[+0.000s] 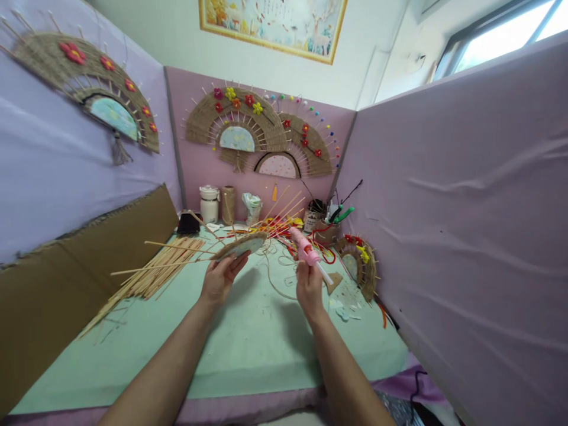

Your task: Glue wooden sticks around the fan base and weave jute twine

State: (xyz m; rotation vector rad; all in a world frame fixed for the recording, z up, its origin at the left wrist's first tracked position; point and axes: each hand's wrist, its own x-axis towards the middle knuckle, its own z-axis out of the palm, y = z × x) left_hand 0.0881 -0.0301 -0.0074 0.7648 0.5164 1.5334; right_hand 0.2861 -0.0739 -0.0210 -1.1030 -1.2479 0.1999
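Observation:
My left hand [223,277] grips the half-round base of a fan frame [243,245], held tilted above the table. Thin wooden sticks fan out from its curved edge to the left and to the upper right. In my right hand [308,287] is a pink hot glue gun [304,247], its nozzle pointing up and away from me. A white glue stick [325,274] juts from the gun's back end. The gun's tip is a little to the right of the fan base, apart from it.
Loose wooden sticks [162,269] lie in a pile at left, beside a cardboard sheet [89,260]. Jars [209,204], a twine spool [228,205] and a tool pot [327,232] stand at the back. A small woven fan [368,275] leans at right; finished fans [235,118] hang on the partitions.

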